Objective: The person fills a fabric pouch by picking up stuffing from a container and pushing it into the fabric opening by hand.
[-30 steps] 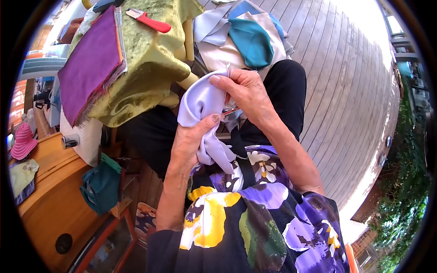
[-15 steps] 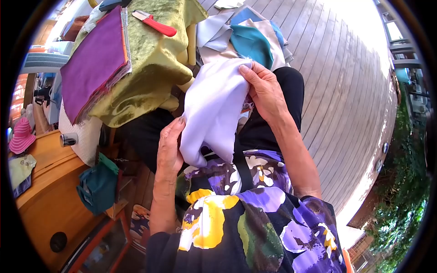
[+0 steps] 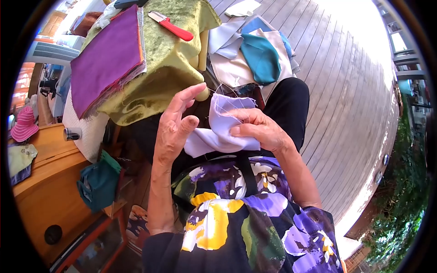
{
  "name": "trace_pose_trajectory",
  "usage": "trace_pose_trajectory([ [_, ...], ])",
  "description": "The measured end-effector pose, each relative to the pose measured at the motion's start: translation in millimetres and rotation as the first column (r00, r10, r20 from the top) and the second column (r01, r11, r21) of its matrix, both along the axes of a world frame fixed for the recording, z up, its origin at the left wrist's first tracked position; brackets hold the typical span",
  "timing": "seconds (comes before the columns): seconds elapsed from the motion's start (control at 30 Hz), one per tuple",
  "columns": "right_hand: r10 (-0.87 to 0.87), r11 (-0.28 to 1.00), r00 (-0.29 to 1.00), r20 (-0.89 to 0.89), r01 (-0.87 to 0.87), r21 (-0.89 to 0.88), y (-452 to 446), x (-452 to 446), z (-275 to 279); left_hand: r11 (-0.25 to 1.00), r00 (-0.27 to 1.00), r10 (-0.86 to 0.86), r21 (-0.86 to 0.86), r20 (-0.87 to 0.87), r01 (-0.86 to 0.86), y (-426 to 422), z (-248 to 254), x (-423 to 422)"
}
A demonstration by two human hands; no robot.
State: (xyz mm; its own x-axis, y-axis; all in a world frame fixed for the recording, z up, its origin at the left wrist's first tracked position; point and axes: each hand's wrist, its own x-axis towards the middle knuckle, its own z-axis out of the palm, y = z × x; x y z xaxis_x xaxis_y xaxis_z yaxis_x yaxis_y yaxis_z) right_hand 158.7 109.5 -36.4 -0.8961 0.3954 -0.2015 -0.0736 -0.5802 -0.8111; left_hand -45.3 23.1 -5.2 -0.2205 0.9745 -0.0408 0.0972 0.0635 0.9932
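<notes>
A pale lavender piece of fabric [image 3: 223, 136] hangs over my lap, its upper edge frayed with loose threads. My right hand [image 3: 260, 129] pinches it near the right side, thumb in front. My left hand [image 3: 175, 125] is raised just left of the cloth, fingers stretched upward and thumb apart, with nothing visible in it. Beyond my hands lies a pile of fabric pieces with a teal cloth [image 3: 260, 57], a cream cloth [image 3: 227, 73] and a light grey-blue cloth [image 3: 225, 38].
A table under an olive velvet cloth [image 3: 150, 95] stands ahead left. It bears a stack of purple fabric [image 3: 109, 59] and a red-handled knife [image 3: 175, 29]. A teal bag [image 3: 98, 184] hangs by a wooden cabinet [image 3: 34, 204]. Wooden decking [image 3: 341, 104] stretches right.
My left hand has let go of the lavender fabric and opened upward. My right hand has come lower, and the cloth is now bunched closer to my lap. The view has shifted slightly.
</notes>
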Motion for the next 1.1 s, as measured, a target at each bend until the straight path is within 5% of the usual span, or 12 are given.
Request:
trace_pose_trajectory([
  [0.1,0.095,0.988,0.995,-0.018,-0.096,-0.122,-4,3,-1,0.962,0.967,-0.22,0.194,0.126,0.193,11,-1,1],
  [0.2,0.085,0.972,0.99,-0.111,-0.107,-0.208,0,8,-1,0.913,0.867,-0.281,-0.165,0.411,0.374,9,-2,-10],
  [0.3,-0.103,0.913,0.978,-0.179,0.022,-0.408,2,20,-12,0.964,0.896,-0.215,-0.061,0.388,0.257,4,-4,-6],
  [0.53,-0.14,0.933,0.987,-0.075,0.106,-0.345,5,33,-24,0.991,0.96,-0.048,-0.105,0.277,0.08,-8,7,8],
  [0.6,-0.067,0.998,0.976,0.206,0.064,0.019,10,32,-14,0.988,0.969,-0.032,-0.141,0.244,0.068,-8,11,12],
  [0.63,-0.194,0.911,0.909,0.368,0.028,0.41,15,32,-24,0.986,0.976,-0.045,-0.149,0.213,0.078,-7,13,13],
  [0.67,-0.407,0.775,0.824,0.395,0.082,0.627,14,30,-24,0.983,0.981,-0.062,-0.16,0.182,0.092,-7,15,15],
  [0.73,-0.505,0.687,0.841,0.192,0.257,0.679,19,24,-16,0.977,0.976,-0.092,-0.17,0.2,0.127,-2,14,20],
  [0.8,-0.341,0.76,0.939,-0.038,0.299,0.577,18,11,0,0.969,0.968,-0.121,-0.185,0.22,0.163,2,13,25],
  [0.93,-0.17,0.757,0.972,0.163,0.022,0.653,18,-1,19,0.958,0.955,-0.155,-0.197,0.253,0.208,3,14,23],
  [1.03,-0.338,0.935,0.93,0.142,0.314,0.166,25,1,16,0.941,0.966,-0.134,-0.277,0.22,0.193,-9,15,8],
  [1.1,-0.419,0.901,0.903,0.097,0.399,0.17,31,3,8,0.91,0.975,-0.148,-0.364,0.163,0.199,-20,14,3],
])
